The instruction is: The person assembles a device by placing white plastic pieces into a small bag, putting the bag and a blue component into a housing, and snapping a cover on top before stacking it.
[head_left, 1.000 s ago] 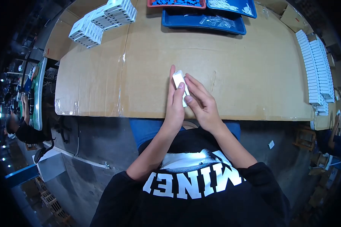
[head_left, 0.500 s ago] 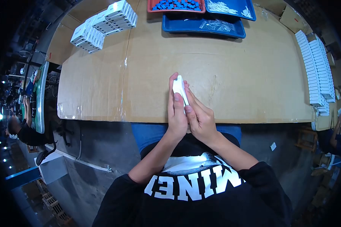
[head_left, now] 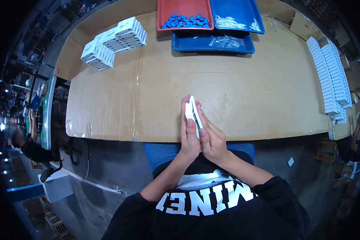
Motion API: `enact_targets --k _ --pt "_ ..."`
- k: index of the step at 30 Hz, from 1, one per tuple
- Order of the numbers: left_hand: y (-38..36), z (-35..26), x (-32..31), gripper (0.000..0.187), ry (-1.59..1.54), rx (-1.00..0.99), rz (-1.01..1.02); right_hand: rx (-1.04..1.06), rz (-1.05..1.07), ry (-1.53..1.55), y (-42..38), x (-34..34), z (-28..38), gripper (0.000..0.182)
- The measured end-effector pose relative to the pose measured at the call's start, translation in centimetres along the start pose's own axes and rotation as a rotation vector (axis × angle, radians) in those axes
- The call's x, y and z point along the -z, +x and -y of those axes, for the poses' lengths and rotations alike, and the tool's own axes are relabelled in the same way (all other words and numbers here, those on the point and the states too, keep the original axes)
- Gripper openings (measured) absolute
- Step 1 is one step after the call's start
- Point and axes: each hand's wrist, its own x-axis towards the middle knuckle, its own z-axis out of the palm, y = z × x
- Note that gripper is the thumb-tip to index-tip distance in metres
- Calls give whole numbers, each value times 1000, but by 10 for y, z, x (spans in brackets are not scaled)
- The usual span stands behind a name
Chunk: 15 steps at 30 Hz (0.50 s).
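Note:
A flat white plastic case (head_left: 193, 109) stands on edge between my two palms, above the near edge of the table. Two white layers show in it, with a narrow gap and dark spots between them. My left hand (head_left: 189, 138) presses on its left side, the thumb lying along the near part. From the right, my right hand (head_left: 215, 138) closes against the other side, thumb near the lower end. My palms and fingers hide much of the case, so its exact kind does not show.
Cardboard covers the table (head_left: 180, 84). At the back sit a red tray (head_left: 184, 10) of blue pieces, a blue tray (head_left: 236, 12) of white pieces and a lower blue tray (head_left: 196, 46) with clear plastic bags. White stacks stand left (head_left: 98, 54) and right (head_left: 324, 78). Another person (head_left: 38, 146) is far left.
The view has tilted, so the table and trays appear lower. The case has turned slightly in my hands, and the gap between its layers now shows more clearly. Both hands keep hold.

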Motion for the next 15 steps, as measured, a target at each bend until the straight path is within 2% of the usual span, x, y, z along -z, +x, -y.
enact_targets --k 5,7,8,11,12,13,15 --pt "7 -4 2 90 -39 -39 -20 -111 -49 246 4 -6 6 46" --pt "10 -6 3 91 -69 -34 -37 -313 -46 543 9 0 0 52" --pt "12 -7 5 95 -1 -49 -19 -315 -36 550 11 2 -5 52" --pt "10 -2 12 102 148 -67 1 -678 -3 757 17 13 -11 59" --pt "12 3 14 106 218 -73 26 -677 9 764 19 15 -8 59" --pt "15 8 17 111 289 -116 70 -761 31 781 21 17 -4 57" --pt "15 13 22 111 276 -124 90 -875 66 811 23 23 0 52"
